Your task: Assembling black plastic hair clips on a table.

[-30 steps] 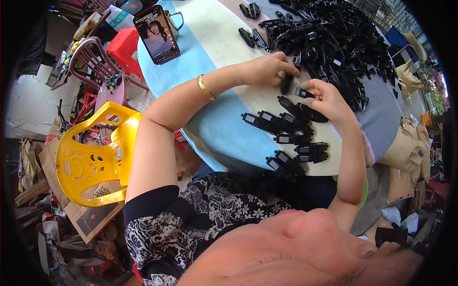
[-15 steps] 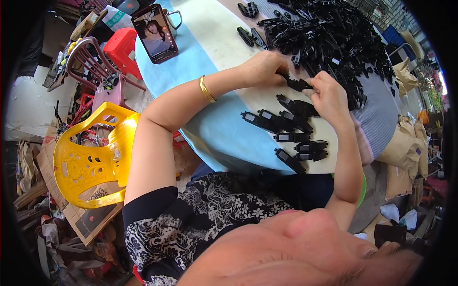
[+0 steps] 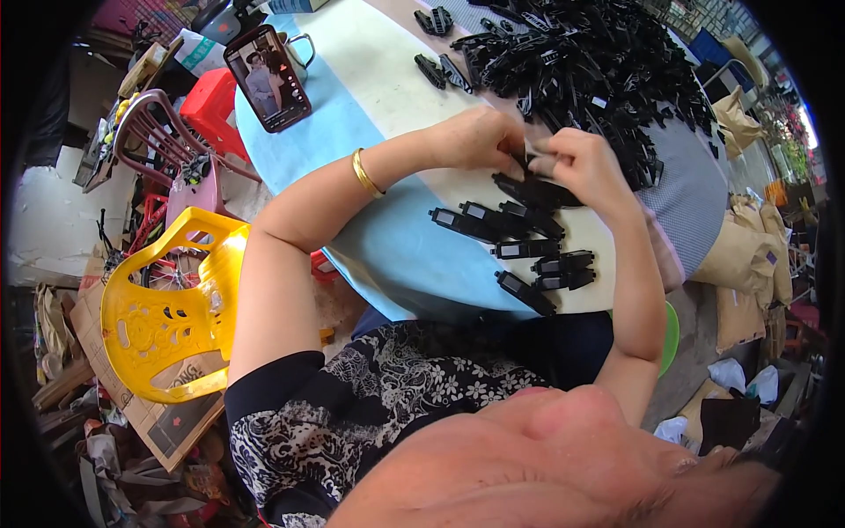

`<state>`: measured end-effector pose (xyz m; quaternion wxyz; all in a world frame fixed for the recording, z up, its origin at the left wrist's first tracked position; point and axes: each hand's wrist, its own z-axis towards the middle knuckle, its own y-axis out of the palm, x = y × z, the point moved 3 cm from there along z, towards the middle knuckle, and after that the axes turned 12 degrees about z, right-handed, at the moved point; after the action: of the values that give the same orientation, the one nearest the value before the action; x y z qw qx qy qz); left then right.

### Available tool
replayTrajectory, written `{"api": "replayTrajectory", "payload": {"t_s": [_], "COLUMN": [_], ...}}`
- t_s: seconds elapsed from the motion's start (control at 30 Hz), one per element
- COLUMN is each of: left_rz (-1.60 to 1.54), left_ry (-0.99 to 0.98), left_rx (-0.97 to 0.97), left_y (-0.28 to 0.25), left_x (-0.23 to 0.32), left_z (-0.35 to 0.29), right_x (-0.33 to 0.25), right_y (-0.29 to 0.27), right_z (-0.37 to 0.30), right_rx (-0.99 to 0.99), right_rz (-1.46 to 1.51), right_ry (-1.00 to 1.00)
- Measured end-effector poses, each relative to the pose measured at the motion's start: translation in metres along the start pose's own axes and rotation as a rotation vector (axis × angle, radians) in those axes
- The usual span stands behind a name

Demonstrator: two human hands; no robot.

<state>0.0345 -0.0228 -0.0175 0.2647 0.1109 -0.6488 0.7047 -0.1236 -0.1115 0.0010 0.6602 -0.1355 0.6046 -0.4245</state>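
Observation:
Above the table, my left hand (image 3: pixel 480 139) is closed, its fingers pinching a black plastic part (image 3: pixel 525 161) that is mostly hidden. Close by on the right, my right hand (image 3: pixel 585 167) has its fingers curled together near that part. Its fingertips are blurred, and what they hold cannot be made out. Just below both hands, several black plastic pieces with small grey panels (image 3: pixel 526 250) lie in a loose group. Beyond my hands rises a big heap of similar black parts (image 3: pixel 581 70), with a few separate pieces (image 3: pixel 431 72) to its left.
A phone (image 3: pixel 268 79) leans against a mug (image 3: pixel 302 50) at the table's far left. The round table (image 3: pixel 387 255) has a blue and cream cover. On the left stand a yellow plastic chair (image 3: pixel 158 330) and a red stool (image 3: pixel 214 110). Brown sacks (image 3: pixel 744 251) stand at right.
My hands have drawn closer together and slightly left in the picture, now covering most of the black part between them. The picture on the phone has changed. The whole view has shifted a little.

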Motion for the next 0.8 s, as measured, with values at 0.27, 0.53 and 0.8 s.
{"api": "replayTrajectory", "payload": {"t_s": [0.27,0.53,0.8], "left_rz": [0.432,0.26,0.17], "left_ry": [0.104,-0.107,-0.349], "left_rx": [0.39,0.447,0.31], "left_y": [0.016,0.0,0.001], "left_x": [-0.015,-0.021,-0.019], "left_z": [0.03,0.016,0.004], "right_x": [0.084,0.139,0.153], "right_y": [-0.136,-0.136,-0.152], "right_z": [-0.046,-0.065,-0.073], "right_rx": [0.612,0.253,0.403], "right_rz": [-0.447,-0.345,-0.39], "right_ry": [0.361,0.655,0.683]}}
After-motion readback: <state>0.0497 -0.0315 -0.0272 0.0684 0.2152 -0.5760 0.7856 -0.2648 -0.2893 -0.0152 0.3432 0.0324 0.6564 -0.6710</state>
